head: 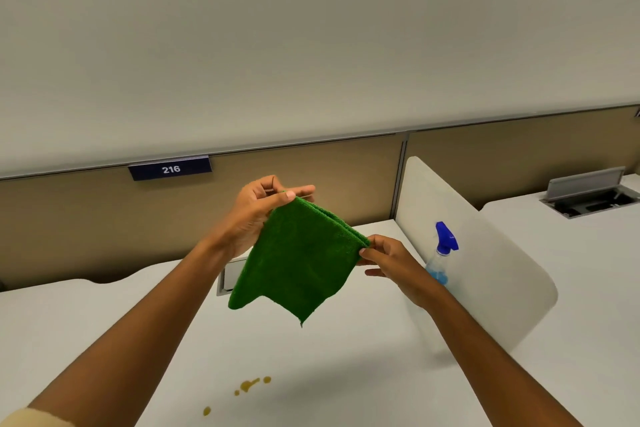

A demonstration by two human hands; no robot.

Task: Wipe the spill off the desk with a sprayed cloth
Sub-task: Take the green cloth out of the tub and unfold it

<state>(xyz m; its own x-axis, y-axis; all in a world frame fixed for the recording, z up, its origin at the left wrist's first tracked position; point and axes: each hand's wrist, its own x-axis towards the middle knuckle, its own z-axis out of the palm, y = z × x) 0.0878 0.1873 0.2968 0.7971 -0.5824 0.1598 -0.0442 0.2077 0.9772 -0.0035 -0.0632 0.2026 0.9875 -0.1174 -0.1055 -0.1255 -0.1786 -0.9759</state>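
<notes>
A green cloth (301,263) hangs folded in the air above the white desk (346,374). My left hand (258,215) pinches its upper left corner, and my right hand (388,262) pinches its right corner. Brownish-yellow spill drops (250,385) lie on the desk near the front, below the cloth, with one more drop (206,410) further left. A clear spray bottle (441,258) with a blue trigger head and blue liquid stands on the desk just behind my right hand, partly hidden by it.
A white rounded divider panel (485,270) stands right of the bottle. A tan partition (104,225) with a "216" sign (170,169) runs along the back. A cable hatch (228,279) sits behind the cloth; another open hatch (588,198) is on the neighbouring desk.
</notes>
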